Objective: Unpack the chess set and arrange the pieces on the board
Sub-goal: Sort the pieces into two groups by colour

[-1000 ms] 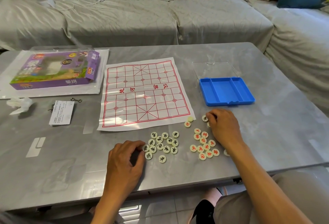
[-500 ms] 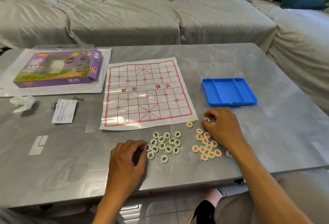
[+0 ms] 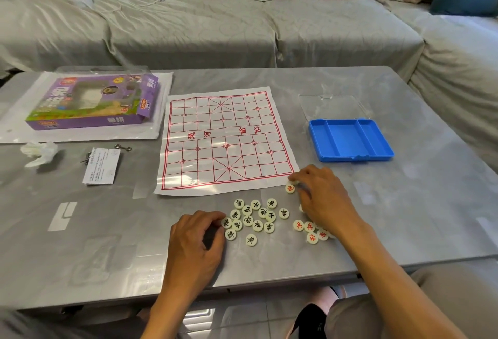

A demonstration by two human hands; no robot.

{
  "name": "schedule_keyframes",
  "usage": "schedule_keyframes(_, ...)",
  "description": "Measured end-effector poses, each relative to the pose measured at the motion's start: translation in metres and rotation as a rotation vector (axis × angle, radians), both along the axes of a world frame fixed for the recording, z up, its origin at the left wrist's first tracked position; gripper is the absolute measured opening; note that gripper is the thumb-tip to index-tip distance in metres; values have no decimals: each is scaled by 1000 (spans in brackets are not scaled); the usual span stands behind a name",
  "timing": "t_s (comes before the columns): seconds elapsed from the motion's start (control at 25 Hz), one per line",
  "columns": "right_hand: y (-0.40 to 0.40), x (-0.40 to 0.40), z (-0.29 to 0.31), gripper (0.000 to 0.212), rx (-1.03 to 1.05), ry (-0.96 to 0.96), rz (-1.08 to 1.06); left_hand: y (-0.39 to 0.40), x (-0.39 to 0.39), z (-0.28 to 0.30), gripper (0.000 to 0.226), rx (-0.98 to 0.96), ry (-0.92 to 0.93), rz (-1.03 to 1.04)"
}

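You're reaching with your right hand [image 3: 320, 198] for a small cream disc right at its fingertips, at the near corner of the thin white paper board with the red grid [image 3: 226, 140]. It looks like you're pinching that disc, though the fingers are hiding most of it, so I can't tell for sure. Another red-lettered cream disc [image 3: 290, 188] is sitting just beside those fingertips. Your left hand [image 3: 196, 239] is curling its fingers against the edge of the cluster of black-lettered cream discs [image 3: 253, 218], touching the nearest one rather than clearly holding it.

What I'd be watching: that board is flimsy and just lying loose on the grey marble-look worktop [image 3: 404, 204], so dragging a disc over its corner is probably going to push or ruck it. Your right wrist is also hovering over the red-lettered discs [image 3: 310, 229], so a sweep could scatter them. The board is holding no pieces yet.

Compared with a moment ago, your right hand is sitting further towards the board corner and covering more of the red pile, while your left hand is staying put by the black pile. The blue plastic tray [image 3: 350, 140] beyond your right hand is lying unmoved.
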State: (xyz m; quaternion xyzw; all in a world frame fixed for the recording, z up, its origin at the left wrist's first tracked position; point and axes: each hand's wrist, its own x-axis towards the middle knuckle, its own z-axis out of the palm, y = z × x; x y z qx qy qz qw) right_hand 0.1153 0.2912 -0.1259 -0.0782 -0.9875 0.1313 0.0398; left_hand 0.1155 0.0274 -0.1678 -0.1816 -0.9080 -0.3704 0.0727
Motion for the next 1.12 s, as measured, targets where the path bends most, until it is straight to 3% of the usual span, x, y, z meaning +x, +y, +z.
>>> schedule_keyframes(0.4,14,-6,-6,19,-66,1,-155,1,0,2,36,-4,9,5)
schedule_keyframes(0.64,34,-3,-8,15,-229,60,-309,1,1,4,34,2,9,1)
schedule_keyframes(0.8,45,2,-6,18,-188,72,-385,1,1,3,34,2,9,2)
schedule_keyframes(1.0,29,0,-5,25,-16,27,-177,-2,1,3,27,68,-27,25)
schedule_keyframes(1.12,27,0,-9,23,8,-29,-196,-2,1,3,32,49,-33,28)
